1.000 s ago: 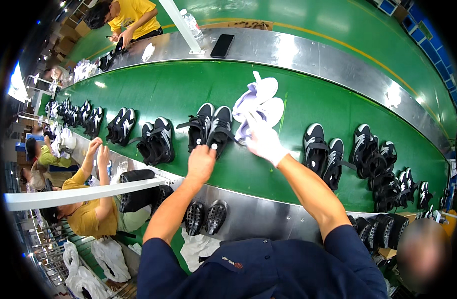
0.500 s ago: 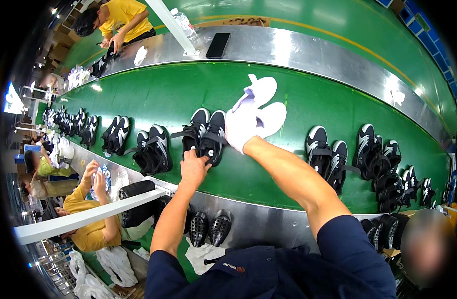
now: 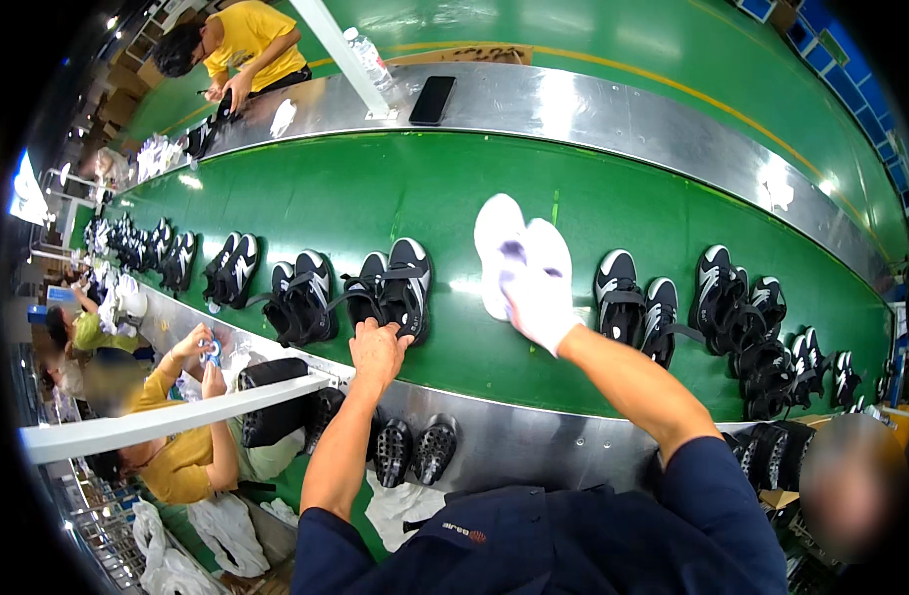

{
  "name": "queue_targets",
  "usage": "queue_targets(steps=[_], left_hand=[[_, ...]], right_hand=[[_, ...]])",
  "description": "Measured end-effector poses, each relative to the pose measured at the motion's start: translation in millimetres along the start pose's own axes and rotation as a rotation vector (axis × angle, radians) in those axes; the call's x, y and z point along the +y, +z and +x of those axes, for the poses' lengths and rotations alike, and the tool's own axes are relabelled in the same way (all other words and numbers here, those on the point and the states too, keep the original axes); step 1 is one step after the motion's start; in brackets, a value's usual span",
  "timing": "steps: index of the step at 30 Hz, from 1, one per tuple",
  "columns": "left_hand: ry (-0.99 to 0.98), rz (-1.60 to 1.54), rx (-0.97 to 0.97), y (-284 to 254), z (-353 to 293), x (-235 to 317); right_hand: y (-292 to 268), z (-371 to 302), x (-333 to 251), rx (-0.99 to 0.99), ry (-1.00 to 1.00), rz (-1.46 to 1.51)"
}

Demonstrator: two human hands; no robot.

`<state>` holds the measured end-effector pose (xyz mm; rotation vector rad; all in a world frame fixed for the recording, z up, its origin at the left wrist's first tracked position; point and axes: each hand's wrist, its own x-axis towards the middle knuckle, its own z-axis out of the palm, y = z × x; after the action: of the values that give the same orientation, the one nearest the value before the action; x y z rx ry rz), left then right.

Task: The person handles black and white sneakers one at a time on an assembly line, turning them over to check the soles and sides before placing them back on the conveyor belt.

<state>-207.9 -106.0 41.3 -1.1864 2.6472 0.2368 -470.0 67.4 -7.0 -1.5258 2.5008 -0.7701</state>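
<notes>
My left hand is bare, its fingers curled over the heels of a pair of black-and-white sneakers standing on the green belt. Their toes point away from me, and a strap sticks out to the left. A white glove covers my right hand, which grips a pair of white shoes by their openings. Toes away from me, the white shoes are over the belt right of the black pair; glare washes out their detail. Close to my right wrist is another black-and-white pair.
The green belt carries more black sneakers left and right. A phone and a bottle are on the far metal ledge. Black shoe forms stand near me. A white post crosses at left. Co-workers sit nearby.
My right hand has drawn the white shoes nearer and turned them toe-away. The black pair under my left hand has shifted slightly left and nearer, its two shoes now a bit staggered.
</notes>
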Motion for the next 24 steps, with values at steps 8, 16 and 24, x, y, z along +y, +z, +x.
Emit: queue_targets(steps=[8,16,24], left_hand=[[0.214,-0.091,0.155,-34.6,-84.0,93.2],[0.340,-0.160,0.078,-28.6,-215.1,164.6],[0.439,-0.187,-0.276,31.5,-296.2,170.7]], right_hand=[[-68.1,-126.3,115.5,-0.130,0.197,-0.238],[-173.9,-184.4,-56.9,-0.241,0.365,0.047],[-35.1,-346.7,-81.8,-0.199,0.698,0.127]])
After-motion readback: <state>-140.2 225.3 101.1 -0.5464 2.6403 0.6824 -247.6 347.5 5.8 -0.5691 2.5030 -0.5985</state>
